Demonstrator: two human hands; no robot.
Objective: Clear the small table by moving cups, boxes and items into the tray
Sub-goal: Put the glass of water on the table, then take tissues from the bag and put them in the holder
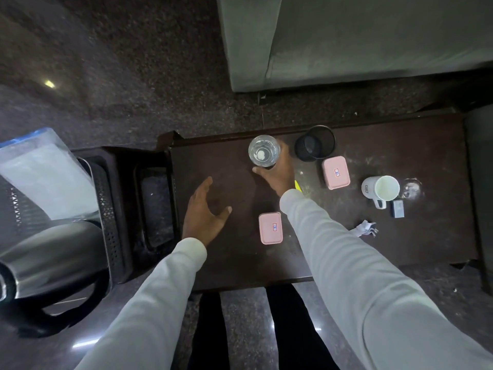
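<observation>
My right hand (277, 173) is wrapped around a clear drinking glass (264, 150) at the far edge of the dark small table (413, 236). My left hand (204, 212) hovers open over the table's left part, holding nothing. Near my right forearm lies a pink lidded box (270, 227); a second pink box (335, 172) lies further right. A black mesh cup (314, 146) stands beside the glass. A white mug (381, 189), a small grey box (398, 208) and crumpled paper (366, 228) sit at the right. The dark tray (157, 206) is left of the table.
A black perforated basket (106, 209) with a plastic-wrapped packet (45, 172) and a steel kettle (50, 263) stands at the left. A grey sofa (360, 41) is beyond the table. A yellow item (297, 185) peeks out by my right wrist.
</observation>
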